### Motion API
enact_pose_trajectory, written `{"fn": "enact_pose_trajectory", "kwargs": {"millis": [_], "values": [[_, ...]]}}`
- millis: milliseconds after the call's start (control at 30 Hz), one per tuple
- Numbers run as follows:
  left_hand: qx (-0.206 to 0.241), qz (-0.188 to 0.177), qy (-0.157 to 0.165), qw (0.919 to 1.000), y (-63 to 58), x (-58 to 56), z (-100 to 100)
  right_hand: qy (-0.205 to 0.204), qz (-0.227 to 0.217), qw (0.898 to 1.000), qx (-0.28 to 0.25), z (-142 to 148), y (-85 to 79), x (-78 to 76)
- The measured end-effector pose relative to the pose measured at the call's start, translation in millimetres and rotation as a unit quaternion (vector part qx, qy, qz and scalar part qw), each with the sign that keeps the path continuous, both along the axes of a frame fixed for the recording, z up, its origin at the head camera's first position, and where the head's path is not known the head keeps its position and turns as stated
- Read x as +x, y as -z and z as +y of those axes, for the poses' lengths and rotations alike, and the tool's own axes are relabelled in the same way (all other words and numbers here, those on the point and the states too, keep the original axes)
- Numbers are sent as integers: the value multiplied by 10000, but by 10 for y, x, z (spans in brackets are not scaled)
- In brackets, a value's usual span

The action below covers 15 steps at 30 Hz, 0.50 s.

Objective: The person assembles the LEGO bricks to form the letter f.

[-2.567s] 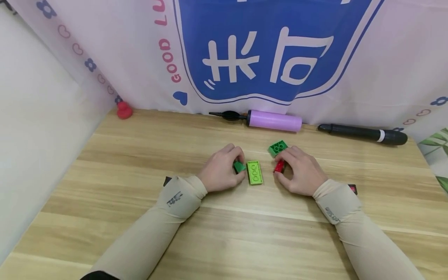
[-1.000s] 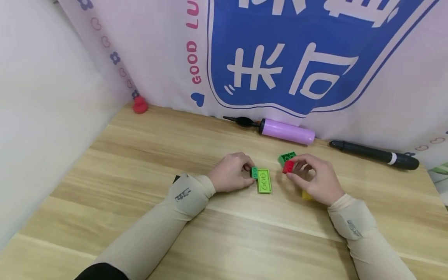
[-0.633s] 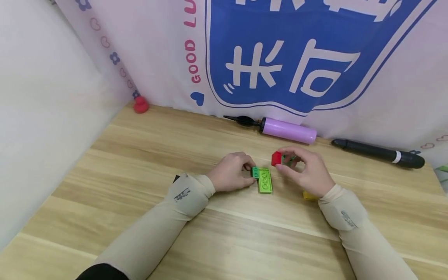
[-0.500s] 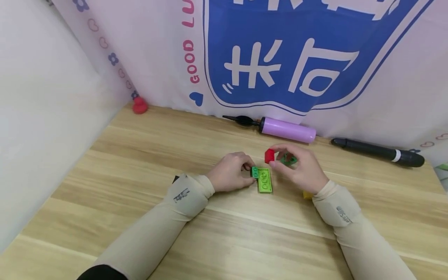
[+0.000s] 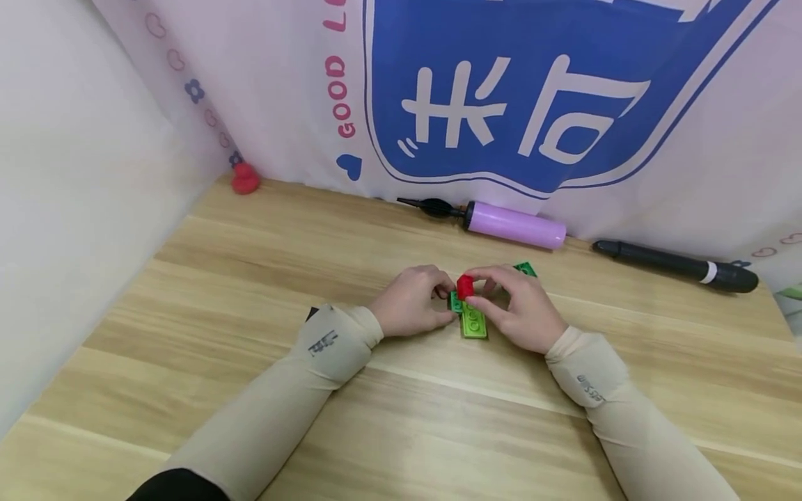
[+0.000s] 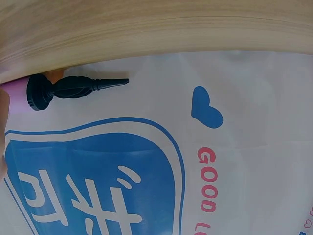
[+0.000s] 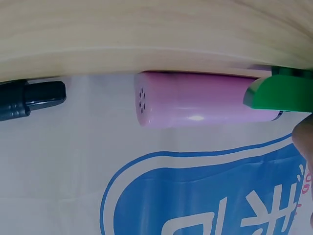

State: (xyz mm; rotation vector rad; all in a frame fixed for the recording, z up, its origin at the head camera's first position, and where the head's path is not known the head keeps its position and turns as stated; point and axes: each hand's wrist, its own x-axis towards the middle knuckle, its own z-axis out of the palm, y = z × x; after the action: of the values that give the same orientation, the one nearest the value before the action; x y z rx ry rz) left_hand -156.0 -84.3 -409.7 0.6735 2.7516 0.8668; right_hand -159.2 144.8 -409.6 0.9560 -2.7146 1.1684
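In the head view my left hand (image 5: 407,300) pinches a small green toy brick (image 5: 454,303), studs up, at the upper left edge of a lime brick (image 5: 474,324). That lime brick lies on the table with its hollow underside up. Between thumb and fingers, my right hand (image 5: 523,311) holds a red brick (image 5: 465,287) just above the green and lime pieces; whether they touch, I cannot tell. Behind the right hand's fingers lies another green brick (image 5: 525,268), partly covered; it also appears as a rounded green piece (image 7: 281,93) in the right wrist view.
Along the table's back edge lie a purple hand pump (image 5: 516,225) and a black, pen-shaped object (image 5: 677,265) with a white band. A red rubber duck-like toy (image 5: 246,179) sits in the back left corner. A printed cloth (image 5: 282,104) hangs behind the wooden table (image 5: 219,278).
My left hand has brought the small green brick up against the lime one. The right hand has lifted the red brick and carried it left over them. A yellow brick seen earlier is now hidden.
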Motion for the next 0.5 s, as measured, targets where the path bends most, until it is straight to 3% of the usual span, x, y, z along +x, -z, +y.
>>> {"fn": "enact_pose_trajectory", "kwargs": {"millis": [500], "values": [[111, -38, 25, 9999, 14, -14, -8, 188, 690, 9972, -209, -9, 66, 13]]}}
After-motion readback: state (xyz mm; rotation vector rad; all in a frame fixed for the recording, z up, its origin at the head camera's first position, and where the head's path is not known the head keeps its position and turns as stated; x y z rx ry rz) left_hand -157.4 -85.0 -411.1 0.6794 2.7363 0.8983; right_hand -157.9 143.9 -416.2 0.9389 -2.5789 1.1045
